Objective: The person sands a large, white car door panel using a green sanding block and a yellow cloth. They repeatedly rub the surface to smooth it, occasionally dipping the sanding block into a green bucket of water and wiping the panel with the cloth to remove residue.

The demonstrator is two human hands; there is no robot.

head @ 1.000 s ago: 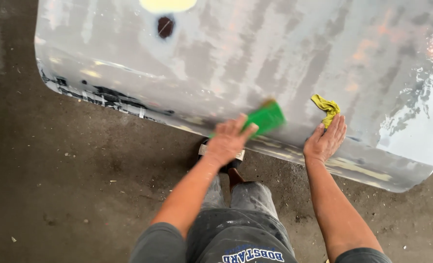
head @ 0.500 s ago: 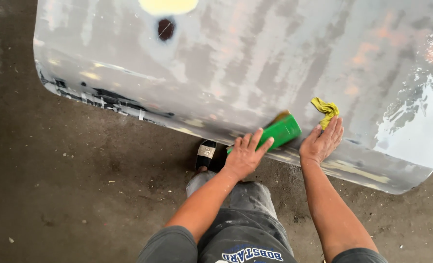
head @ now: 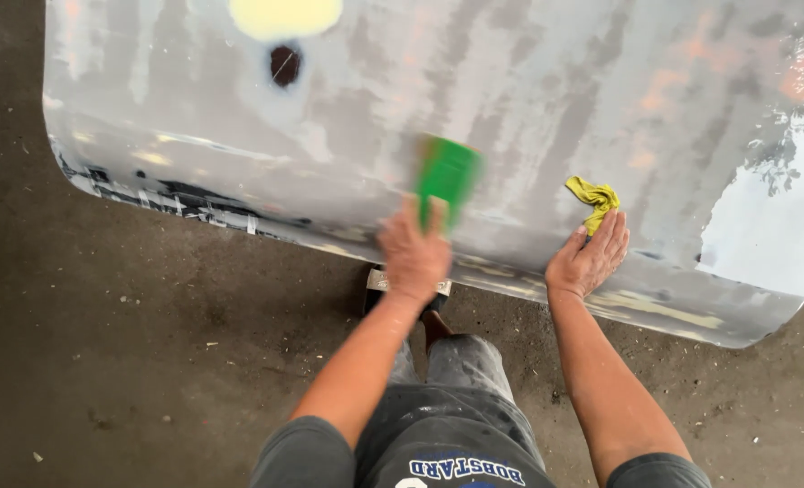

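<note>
Concrete floor (head: 149, 361); left hand (head: 413, 256) rubs green pad (head: 448, 176) near panel (head: 528, 99) edge.

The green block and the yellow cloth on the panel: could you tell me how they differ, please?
The green block is flat and rectangular; the yellow cloth is crumpled and smaller. The left hand grips the block, blurred; the right hand lies flat, fingers touching the cloth. Both lie against the grey panel.

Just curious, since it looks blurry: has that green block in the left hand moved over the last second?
Yes. The green block has slid up the grey panel, away from its lower edge, while the yellow rag has stayed put.
</note>
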